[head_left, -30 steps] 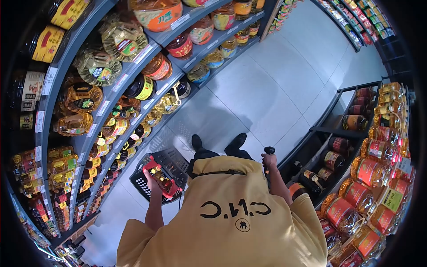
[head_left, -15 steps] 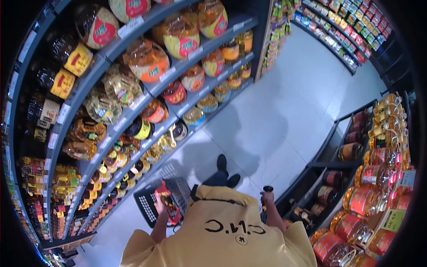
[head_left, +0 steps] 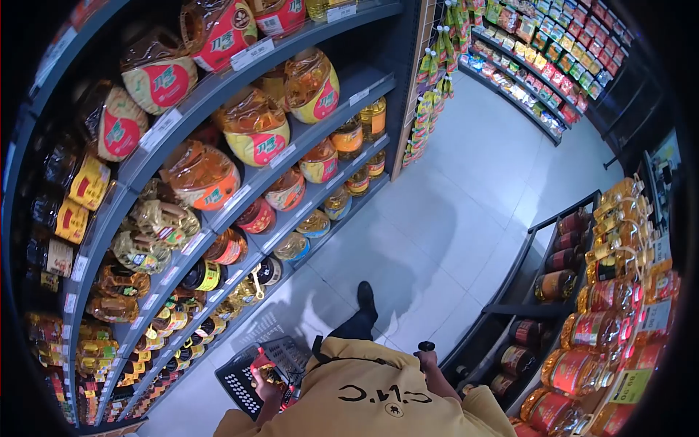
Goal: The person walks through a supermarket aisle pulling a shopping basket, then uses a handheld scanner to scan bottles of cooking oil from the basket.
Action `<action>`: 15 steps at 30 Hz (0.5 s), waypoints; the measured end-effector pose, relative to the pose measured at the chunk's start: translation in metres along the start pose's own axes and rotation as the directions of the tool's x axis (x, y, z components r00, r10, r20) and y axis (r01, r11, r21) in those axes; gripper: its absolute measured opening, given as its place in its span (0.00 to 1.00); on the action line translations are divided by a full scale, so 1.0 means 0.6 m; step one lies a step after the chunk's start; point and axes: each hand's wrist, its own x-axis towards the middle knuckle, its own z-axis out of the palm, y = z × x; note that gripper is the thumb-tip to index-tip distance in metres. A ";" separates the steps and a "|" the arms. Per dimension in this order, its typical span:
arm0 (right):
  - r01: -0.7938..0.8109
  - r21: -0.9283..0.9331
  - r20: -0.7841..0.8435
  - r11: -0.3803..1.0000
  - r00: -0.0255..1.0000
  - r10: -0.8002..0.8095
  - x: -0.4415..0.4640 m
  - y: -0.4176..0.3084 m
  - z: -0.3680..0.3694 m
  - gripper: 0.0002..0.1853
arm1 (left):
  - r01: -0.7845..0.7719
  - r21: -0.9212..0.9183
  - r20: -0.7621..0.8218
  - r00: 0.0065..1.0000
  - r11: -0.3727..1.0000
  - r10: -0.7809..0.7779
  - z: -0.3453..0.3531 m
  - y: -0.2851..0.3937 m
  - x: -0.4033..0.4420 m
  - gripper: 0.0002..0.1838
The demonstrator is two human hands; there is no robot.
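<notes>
My left hand is closed over a black shopping basket, seemingly around its red handle. Small light holes dot the basket's wall, and its contents are too small to make out. On the other side of my body, my right hand is closed around a short dark object with a rounded black top. Its lower part is hidden by the fingers, and its kind is unclear. My yellow shirt fills the space between both hands.
A tall shelf of large oil bottles runs along the left. At right stand a low dark rack and stacked red-labelled bottles. Grey tiled floor runs between them. Hanging packets and a packaged-goods shelf lie further ahead.
The shelves have shifted down and left in view. One shoe now shows ahead of my body where two showed before. Both hands sit lower in view, still closed.
</notes>
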 end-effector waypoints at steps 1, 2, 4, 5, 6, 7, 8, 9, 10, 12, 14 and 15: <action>0.014 0.012 -0.034 1.000 0.999 -0.014 -0.011 -0.026 -0.028 0.18 | 0.026 0.051 0.019 0.999 0.998 -0.027 0.009 0.005 -0.018 0.40; 0.377 -0.286 0.018 0.881 0.921 -0.389 0.086 0.027 -0.001 0.18 | -0.006 0.029 0.019 1.000 1.000 0.005 0.022 0.013 -0.036 0.41; 0.087 -0.107 0.064 0.990 0.995 -0.081 0.079 -0.055 -0.061 0.16 | -0.071 -0.019 0.028 0.997 0.997 0.071 0.049 0.010 -0.040 0.44; 0.043 -0.048 0.070 0.998 0.997 -0.039 0.084 -0.092 -0.082 0.16 | -0.072 -0.004 -0.004 0.997 0.997 0.072 0.058 0.005 -0.033 0.46; 0.004 0.011 0.077 1.000 0.997 -0.004 0.090 -0.120 -0.099 0.15 | 0.006 0.131 -0.148 0.989 0.991 0.014 0.076 0.020 -0.047 0.46; -0.017 0.175 0.039 0.984 0.999 0.010 0.102 -0.144 -0.107 0.13 | 0.029 0.200 -0.084 0.996 0.979 -0.013 0.086 0.049 -0.089 0.46; -0.021 0.176 0.038 0.984 0.999 0.014 0.111 -0.166 -0.117 0.12 | 0.042 0.261 -0.017 0.999 0.964 -0.039 0.112 0.076 -0.128 0.46; -0.016 0.182 0.034 0.983 0.999 0.010 0.116 -0.202 -0.128 0.11 | -0.118 0.026 -0.063 0.991 0.993 0.120 0.119 0.031 -0.084 0.47; -0.006 0.194 0.026 0.981 1.000 0.001 0.130 -0.240 -0.141 0.11 | -0.132 0.014 -0.107 0.985 0.991 0.133 0.134 0.021 -0.070 0.47; 0.057 0.201 0.001 0.978 0.998 -0.058 0.137 -0.288 -0.159 0.13 | -0.100 0.074 -0.175 0.978 0.992 0.112 0.168 0.022 -0.076 0.47; 0.083 0.210 0.019 0.974 0.996 -0.089 0.154 -0.322 -0.167 0.14 | -0.079 0.102 -0.224 0.969 0.992 0.100 0.201 0.029 -0.082 0.47; 0.106 0.190 0.008 0.976 0.994 -0.109 0.160 -0.338 -0.171 0.15 | -0.074 0.115 -0.241 0.965 0.991 0.100 0.217 0.033 -0.084 0.47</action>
